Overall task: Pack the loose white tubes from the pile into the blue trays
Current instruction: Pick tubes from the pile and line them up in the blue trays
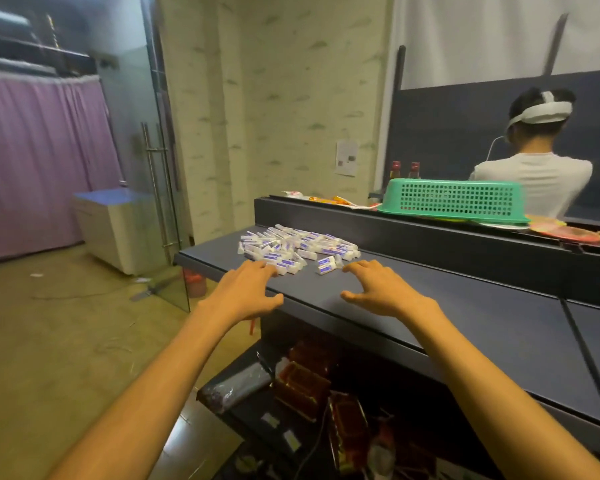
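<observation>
The job sits at its opening step: the pile of white tubes lies loose at the far left of the dark tabletop, and no blue trays are in view. The left hand and right hand hover just near of the pile, fingers spread and holding nothing; next comes gathering a few tubes and finding a tray

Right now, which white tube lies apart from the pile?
The single tube on the dark counter, just beyond the right hand fingertips. A bare gap separates it from the heaped pile, which the left hand reaches.
</observation>
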Available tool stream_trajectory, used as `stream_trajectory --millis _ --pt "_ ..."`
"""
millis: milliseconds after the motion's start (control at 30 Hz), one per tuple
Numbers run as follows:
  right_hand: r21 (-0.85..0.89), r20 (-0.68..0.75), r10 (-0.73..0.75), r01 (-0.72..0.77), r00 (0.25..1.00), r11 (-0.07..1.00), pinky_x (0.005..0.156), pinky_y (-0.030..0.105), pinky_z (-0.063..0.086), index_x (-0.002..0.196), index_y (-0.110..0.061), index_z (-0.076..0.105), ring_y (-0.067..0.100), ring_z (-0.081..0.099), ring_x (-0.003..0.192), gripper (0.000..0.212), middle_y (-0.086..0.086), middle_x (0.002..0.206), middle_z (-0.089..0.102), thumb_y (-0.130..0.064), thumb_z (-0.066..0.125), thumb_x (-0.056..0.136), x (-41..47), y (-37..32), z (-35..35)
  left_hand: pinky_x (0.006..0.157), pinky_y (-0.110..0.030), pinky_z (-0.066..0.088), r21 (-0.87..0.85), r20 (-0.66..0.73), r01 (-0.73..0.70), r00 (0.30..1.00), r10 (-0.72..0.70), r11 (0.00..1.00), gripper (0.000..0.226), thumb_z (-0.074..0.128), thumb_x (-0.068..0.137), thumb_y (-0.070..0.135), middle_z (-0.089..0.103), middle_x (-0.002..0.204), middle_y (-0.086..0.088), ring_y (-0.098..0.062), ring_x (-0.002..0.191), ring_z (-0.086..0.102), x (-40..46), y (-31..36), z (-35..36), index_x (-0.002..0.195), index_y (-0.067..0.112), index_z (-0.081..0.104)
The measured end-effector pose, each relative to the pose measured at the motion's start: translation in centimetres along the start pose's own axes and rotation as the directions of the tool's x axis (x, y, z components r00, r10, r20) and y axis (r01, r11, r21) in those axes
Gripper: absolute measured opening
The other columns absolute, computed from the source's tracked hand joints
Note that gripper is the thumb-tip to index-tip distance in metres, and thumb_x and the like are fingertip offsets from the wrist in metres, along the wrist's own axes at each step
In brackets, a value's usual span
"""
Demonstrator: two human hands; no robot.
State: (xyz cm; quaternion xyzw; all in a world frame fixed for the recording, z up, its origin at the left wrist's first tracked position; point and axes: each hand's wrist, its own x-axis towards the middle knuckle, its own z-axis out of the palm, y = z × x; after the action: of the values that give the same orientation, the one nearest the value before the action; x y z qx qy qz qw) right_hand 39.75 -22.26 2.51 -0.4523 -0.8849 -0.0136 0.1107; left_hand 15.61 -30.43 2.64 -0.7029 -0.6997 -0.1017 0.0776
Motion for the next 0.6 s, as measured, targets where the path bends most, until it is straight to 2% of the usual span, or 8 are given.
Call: stream_trajectory --millis 400,600 --pt "0.038 -0.036 0.090 -0.088 0.995 0.995 0.105 0.038 0.039 0.141 -0.023 0.043 0.023 0.042 0.131 0.057 0.002 0.147 0.045 -0.043 0.059 0.090 12.4 -0.2 3.9 0.097 -0.037 0.042 -0.073 0.002 -0.078 0.997 0.079 0.994 0.055 0.056 0.088 0.046 0.047 0.141 -0.002 -0.021 0.126 0.045 11.1 -8.5 4.0 0.138 0.022 0.046" --pt "0.016 -0.038 0.208 -0.208 0.977 0.978 0.107 0.041 0.032 0.143 -0.024 0.041 0.022 0.039 0.134 0.055 0.000 0.149 0.042 -0.039 0.058 0.092 18.3 1.8 4.7 0.098 -0.035 0.041 -0.133 -0.001 -0.156 0.988 0.157 0.979 0.052 0.058 0.087 0.041 0.049 0.141 -0.002 -0.022 0.124 0.048 19.0 -10.8 4.6 0.135 0.024 0.049"
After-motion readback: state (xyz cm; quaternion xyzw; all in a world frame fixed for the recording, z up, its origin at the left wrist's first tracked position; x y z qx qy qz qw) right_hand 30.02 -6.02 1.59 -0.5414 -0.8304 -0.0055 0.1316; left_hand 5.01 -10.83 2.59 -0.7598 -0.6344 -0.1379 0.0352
